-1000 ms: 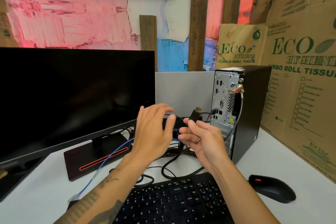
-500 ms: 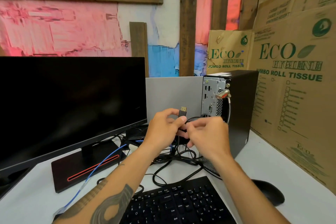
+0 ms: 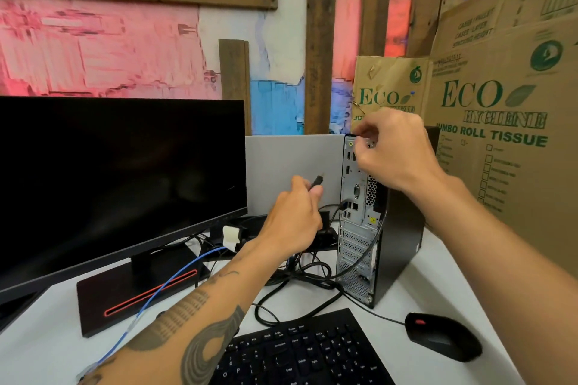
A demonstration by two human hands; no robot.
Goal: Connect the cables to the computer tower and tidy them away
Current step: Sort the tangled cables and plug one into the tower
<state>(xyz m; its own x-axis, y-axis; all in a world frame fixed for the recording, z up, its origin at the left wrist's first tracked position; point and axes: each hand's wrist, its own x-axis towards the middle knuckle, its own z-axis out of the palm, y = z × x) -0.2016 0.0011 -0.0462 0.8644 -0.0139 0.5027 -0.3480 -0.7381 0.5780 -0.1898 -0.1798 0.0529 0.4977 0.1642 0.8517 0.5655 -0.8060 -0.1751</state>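
The computer tower (image 3: 403,228) is stood upright at the far right of the white desk (image 3: 438,259), with its perforated rear port panel turned toward the near left. The left hand (image 3: 295,216) is held just left of that panel, its fingers curled around a black cable plug (image 3: 316,182), which is pointed up and to the right and is kept apart from the ports. The right hand (image 3: 395,150) is raised at the top of the rear panel, its fingers bent and pinched together at the upper edge; whether something is gripped there cannot be told. A tangle of black cables (image 3: 300,272) is spread on the desk between the monitor stand (image 3: 125,300) and the tower, and one black cable is seen plugged into the lower part of the panel. A blue cable (image 3: 162,291) is run across the stand toward the near left. The black monitor (image 3: 119,178) is placed at the left. A black keyboard (image 3: 300,353) is positioned at the near centre, and a black mouse (image 3: 444,339) is placed to its right. Printed cardboard boxes (image 3: 500,109) are stacked behind and to the right of the tower.
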